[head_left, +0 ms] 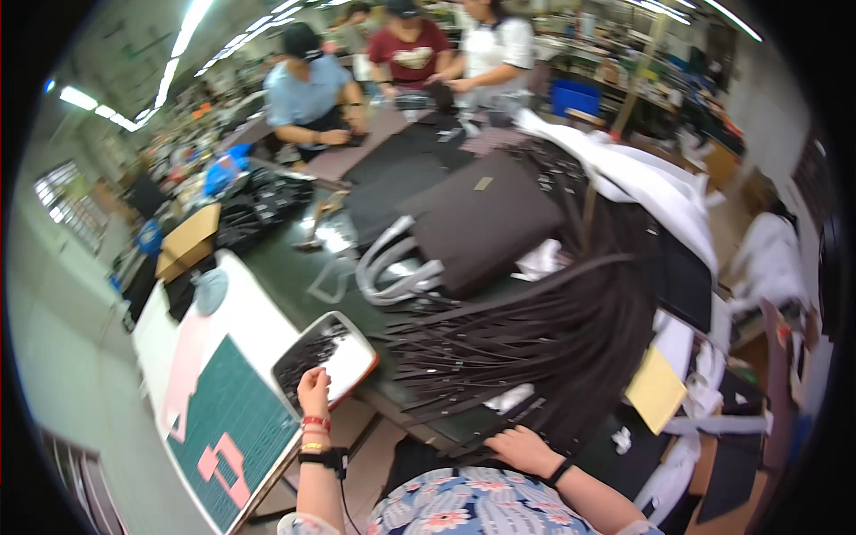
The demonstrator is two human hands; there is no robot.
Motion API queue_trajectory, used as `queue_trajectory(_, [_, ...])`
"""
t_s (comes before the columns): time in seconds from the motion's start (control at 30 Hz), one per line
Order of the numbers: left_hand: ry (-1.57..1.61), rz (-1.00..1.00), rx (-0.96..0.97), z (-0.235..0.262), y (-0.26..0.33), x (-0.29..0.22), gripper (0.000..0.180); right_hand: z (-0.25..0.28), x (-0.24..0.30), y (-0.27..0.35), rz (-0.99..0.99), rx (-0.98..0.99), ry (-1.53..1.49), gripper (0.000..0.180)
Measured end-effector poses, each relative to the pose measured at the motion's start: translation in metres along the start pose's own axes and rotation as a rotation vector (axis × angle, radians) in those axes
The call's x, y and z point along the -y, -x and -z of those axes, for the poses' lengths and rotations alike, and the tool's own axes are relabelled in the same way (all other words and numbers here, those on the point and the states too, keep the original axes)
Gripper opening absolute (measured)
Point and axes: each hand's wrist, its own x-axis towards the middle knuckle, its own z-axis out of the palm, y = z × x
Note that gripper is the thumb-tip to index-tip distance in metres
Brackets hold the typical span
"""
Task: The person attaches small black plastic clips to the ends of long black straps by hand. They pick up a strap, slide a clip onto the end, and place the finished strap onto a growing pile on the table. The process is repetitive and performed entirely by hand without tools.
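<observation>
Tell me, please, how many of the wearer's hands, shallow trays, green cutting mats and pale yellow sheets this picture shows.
Wearer's left hand and right hand: 2
Shallow tray: 1
Green cutting mat: 1
Pale yellow sheet: 1
Total: 5

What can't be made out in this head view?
Head view: whether the left hand holds anything; its own grip and blur hide it.
Head view: what the dark pieces in the tray are; too small and blurred.
Head view: what lies under the right hand; the hand covers it.
Head view: the co-worker in white, in full; cut off by the upper edge.
</observation>
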Motion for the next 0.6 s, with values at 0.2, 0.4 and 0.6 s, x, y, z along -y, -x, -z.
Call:
queue_trajectory(0.2, [-0.632, -0.426, -0.088, 0.043, -0.025, 0.033, 0.017, 0.023, 0.004, -0.002, -0.229, -0.041, -0.320, 0.017])
queue_trajectory(0.4, [-1.071, -0.380, 0.147, 0.039, -0.026, 0.053, 0.015, 0.029, 0.015, -0.013, -0.017, -0.237, -0.113, 0.012])
queue_trajectory(0.6, [-1.298, -0.350, 0.061, 0.018, -0.043, 0.068, 0.009, 0.040, 0.013, -0.022, 0.063, -0.125, -0.135, 0.019])
